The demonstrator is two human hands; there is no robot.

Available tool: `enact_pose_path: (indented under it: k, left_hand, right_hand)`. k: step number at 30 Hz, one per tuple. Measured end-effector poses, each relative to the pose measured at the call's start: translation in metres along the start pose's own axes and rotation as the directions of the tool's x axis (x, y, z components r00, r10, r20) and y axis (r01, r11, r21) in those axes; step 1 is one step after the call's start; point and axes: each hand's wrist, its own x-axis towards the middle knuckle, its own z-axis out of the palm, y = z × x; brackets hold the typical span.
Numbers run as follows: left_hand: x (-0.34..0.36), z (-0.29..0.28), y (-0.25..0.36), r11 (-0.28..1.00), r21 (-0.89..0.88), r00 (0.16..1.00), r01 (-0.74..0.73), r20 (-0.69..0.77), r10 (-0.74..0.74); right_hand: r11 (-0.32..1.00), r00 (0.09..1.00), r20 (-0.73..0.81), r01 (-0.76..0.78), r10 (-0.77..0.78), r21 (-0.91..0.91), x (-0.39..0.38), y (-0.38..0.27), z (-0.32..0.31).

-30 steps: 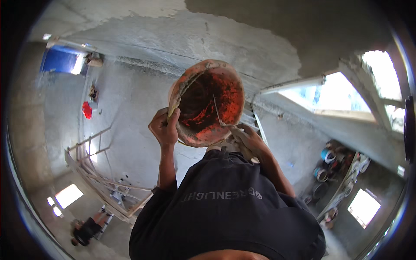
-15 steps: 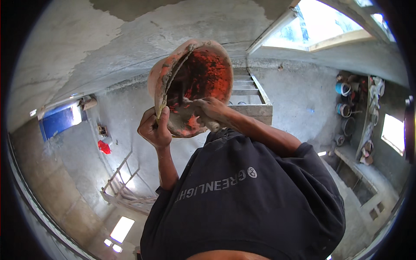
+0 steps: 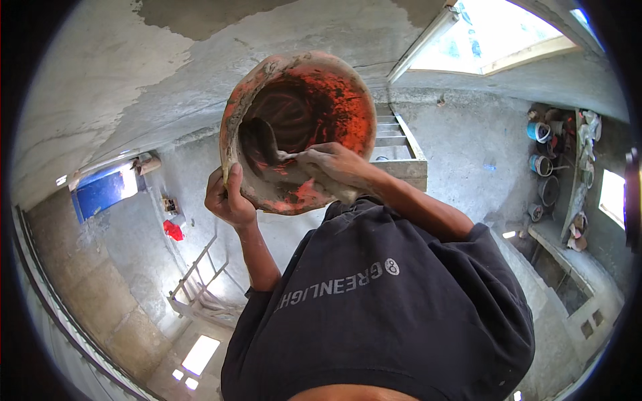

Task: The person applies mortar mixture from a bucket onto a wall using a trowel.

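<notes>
An orange bucket [image 3: 351, 110], caked with grey mortar, is held up in front of my chest with its mouth tipped toward me. My left hand [image 3: 229, 199] grips the near-left rim, thumb over the edge. Wrapped round a trowel's handle, my right hand [image 3: 338, 166] reaches over the bucket's near right side. The trowel [image 3: 263, 139] has its dark blade inside the bucket, near the left inner wall. Grey smears cover the right hand. The bucket's bottom is dark and blurred, so its contents are hard to make out.
A partly plastered wall [image 3: 134, 67] rises ahead. Behind the bucket stands a wooden frame with rungs [image 3: 408, 167]. Another wooden frame [image 3: 197, 281] is low on the left. Several buckets [image 3: 540, 164] line the right side, and a red object [image 3: 173, 230] lies at left.
The bucket has turned so its mouth faces me more. The trowel blade now shows near the left inner wall. My left hand has shifted slightly left and down with the rim.
</notes>
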Motion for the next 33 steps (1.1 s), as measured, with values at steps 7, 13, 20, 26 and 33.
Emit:
enact_pose_path:
  k: [7,13,20,26,33]
  left_hand:
    - [0.017,-0.006,0.013,0.999,-0.051,0.996,0.003,0.091,0.002]
    - [0.035,-0.005,0.016,0.969,-0.158,0.975,0.190,0.150,-0.167]
    - [0.052,-0.009,0.020,0.989,-0.095,0.936,0.117,0.342,-0.078]
    - [0.065,0.001,0.017,0.962,-0.129,0.911,0.241,0.372,-0.179]
    - [0.068,0.009,0.022,0.980,-0.022,0.889,0.198,0.426,-0.170]
  right_hand:
    - [0.839,0.982,0.013,0.166,-0.186,-0.519,0.011,-0.019,-0.053]
    - [0.784,0.970,0.105,0.241,-0.221,-0.572,0.024,-0.037,-0.052]
    - [0.576,0.895,0.256,0.433,-0.365,-0.694,0.029,-0.023,-0.063]
    - [0.495,0.911,0.299,0.406,-0.283,-0.768,0.019,-0.029,-0.065]
    - [0.433,0.876,0.470,0.468,-0.111,-0.770,0.033,-0.018,-0.073]
